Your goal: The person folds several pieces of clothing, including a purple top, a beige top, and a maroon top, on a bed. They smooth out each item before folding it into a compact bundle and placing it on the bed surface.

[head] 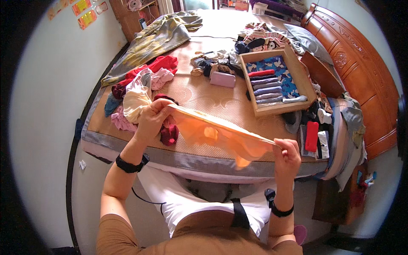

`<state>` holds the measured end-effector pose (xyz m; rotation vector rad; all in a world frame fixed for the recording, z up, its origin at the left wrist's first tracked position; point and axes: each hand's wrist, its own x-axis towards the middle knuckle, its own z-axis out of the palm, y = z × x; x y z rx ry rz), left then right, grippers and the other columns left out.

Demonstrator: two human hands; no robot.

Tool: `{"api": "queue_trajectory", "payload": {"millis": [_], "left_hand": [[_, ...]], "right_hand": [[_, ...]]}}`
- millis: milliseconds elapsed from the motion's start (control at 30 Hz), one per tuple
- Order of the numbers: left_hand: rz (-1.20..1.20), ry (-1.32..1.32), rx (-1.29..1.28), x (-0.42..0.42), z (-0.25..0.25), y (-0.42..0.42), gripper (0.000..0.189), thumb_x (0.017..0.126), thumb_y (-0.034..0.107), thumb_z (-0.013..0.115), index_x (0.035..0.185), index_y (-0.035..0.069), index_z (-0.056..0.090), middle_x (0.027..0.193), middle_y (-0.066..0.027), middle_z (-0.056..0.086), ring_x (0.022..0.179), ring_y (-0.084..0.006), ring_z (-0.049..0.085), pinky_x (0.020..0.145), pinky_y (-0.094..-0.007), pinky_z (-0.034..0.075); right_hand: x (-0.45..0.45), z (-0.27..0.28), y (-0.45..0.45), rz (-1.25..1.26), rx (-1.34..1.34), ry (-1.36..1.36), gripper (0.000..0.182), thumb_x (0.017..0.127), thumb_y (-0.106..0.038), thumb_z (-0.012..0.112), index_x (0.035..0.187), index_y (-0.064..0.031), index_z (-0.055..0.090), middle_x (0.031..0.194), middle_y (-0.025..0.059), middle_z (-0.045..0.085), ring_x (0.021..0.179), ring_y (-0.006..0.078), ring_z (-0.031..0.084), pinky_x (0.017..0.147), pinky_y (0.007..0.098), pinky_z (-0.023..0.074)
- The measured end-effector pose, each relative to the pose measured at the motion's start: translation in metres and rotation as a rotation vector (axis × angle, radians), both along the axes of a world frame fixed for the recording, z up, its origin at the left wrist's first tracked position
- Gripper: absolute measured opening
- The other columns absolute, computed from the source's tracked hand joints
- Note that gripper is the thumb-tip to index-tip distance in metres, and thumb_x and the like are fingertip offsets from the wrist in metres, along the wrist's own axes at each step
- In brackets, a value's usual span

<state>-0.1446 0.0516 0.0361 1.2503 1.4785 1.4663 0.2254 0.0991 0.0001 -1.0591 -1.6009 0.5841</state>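
An orange cloth garment (220,134) is stretched between my two hands above the near edge of the bed. My left hand (154,119) pinches one end of its upper edge, and my right hand (287,157) grips the other end, lower in the picture. The garment's lower part hangs loose and is blurred. Just beyond my left hand lies a heap of pink, cream and red clothes (138,94) on the woven bed mat (204,92). A dark red piece of cloth (169,135) shows beside the orange garment.
A wooden drawer (250,86) holds a row of rolled clothes (267,86) on a blue camouflage lining. Near it are a pink case (222,79) and another clothes pile (213,60). Folded items, one a red cloth (311,136), lie at the right. The carved headboard (353,76) bounds that side.
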Motion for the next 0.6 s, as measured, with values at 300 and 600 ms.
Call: {"api": "queue_trajectory", "payload": {"millis": [300, 600], "left_hand": [[-0.215, 0.336, 0.011, -0.054, -0.006, -0.040, 0.026, 0.087, -0.001, 0.066, 0.112, 0.003, 0.062, 0.097, -0.0003, 0.060, 0.087, -0.0071, 0.058, 0.078, -0.0206, 0.050], [0.094, 0.577, -0.083, -0.073, 0.045, 0.016, 0.016, 0.091, 0.006, 0.062, 0.105, 0.000, 0.065, 0.098, -0.0051, 0.067, 0.090, -0.0114, 0.062, 0.083, -0.0261, 0.050]], "right_hand": [[-0.021, -0.025, -0.023, 0.340, -0.308, 0.169, 0.008, 0.085, -0.004, 0.069, 0.093, -0.0017, 0.067, 0.087, 0.0061, 0.067, 0.080, 0.0117, 0.063, 0.069, 0.0257, 0.0510], [-0.082, -0.051, -0.062, 0.909, -0.926, 0.656, 0.014, 0.088, -0.007, 0.068, 0.094, -0.0039, 0.055, 0.087, 0.0033, 0.063, 0.074, 0.0080, 0.062, 0.069, 0.0237, 0.0550]]}}
